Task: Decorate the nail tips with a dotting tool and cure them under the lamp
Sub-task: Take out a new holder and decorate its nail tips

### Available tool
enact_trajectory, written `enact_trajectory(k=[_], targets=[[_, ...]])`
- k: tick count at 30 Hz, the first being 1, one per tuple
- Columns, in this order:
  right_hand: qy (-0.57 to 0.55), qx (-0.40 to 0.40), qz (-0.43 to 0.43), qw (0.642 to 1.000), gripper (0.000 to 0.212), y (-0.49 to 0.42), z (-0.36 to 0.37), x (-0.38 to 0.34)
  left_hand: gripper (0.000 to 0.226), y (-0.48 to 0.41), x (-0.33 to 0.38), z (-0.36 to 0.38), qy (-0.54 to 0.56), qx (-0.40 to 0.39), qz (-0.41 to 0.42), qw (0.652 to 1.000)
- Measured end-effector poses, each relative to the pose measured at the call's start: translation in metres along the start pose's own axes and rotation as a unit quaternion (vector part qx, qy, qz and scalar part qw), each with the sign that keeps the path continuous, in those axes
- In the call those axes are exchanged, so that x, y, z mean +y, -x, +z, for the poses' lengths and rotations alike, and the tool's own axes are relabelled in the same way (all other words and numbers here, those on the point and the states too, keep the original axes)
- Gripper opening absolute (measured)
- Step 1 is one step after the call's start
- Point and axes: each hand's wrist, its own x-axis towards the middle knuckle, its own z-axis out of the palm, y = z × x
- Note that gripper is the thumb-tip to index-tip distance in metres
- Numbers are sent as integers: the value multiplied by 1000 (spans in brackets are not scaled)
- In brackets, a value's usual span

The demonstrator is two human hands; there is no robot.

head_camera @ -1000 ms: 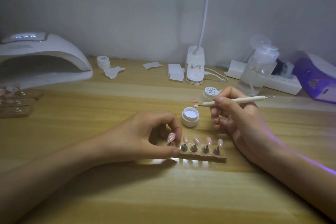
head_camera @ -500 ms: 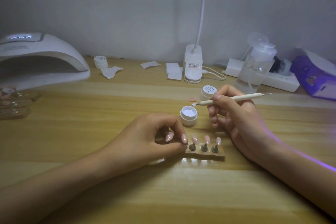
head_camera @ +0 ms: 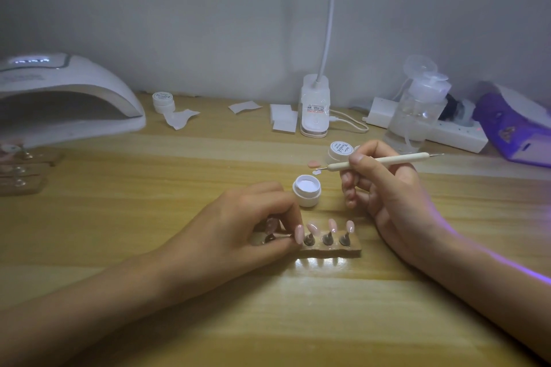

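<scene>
pinching a nail tip (head_camera: 299,234) over the counter (head_camera: 149,188), dotting tool (head_camera: 387,160) held level
pinches with thumb and forefinger of the left hand (head_camera: 238,223) one pink nail tip at the left end of the wooden holder (head_camera: 331,253), beside three more standing upright; grips the dotting tool in the curled fingers of the right hand (head_camera: 384,188), just beyond the open white jar (head_camera: 307,189); leaves the curing lamp (head_camera: 74,92) far left, well apart.
</scene>
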Motion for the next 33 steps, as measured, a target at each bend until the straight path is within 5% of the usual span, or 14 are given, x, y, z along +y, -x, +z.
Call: enact_trajectory(k=[10, 15, 19, 33], targets=[[117, -10, -88, 989, 23, 2, 0, -5, 18, 0, -2, 3, 37, 19, 36, 998], [179, -42, -69, 981, 23, 0, 0, -2, 14, -3, -4, -3, 240, 26, -17, 970], [190, -47, -48, 980, 23, -3, 1, -1, 22, -13, -9, -9, 284, 80, -55, 954], [190, -56, -41, 979, 23, -4, 1, 1, 4, -21, -25, -3, 295, 92, -97, 946]])
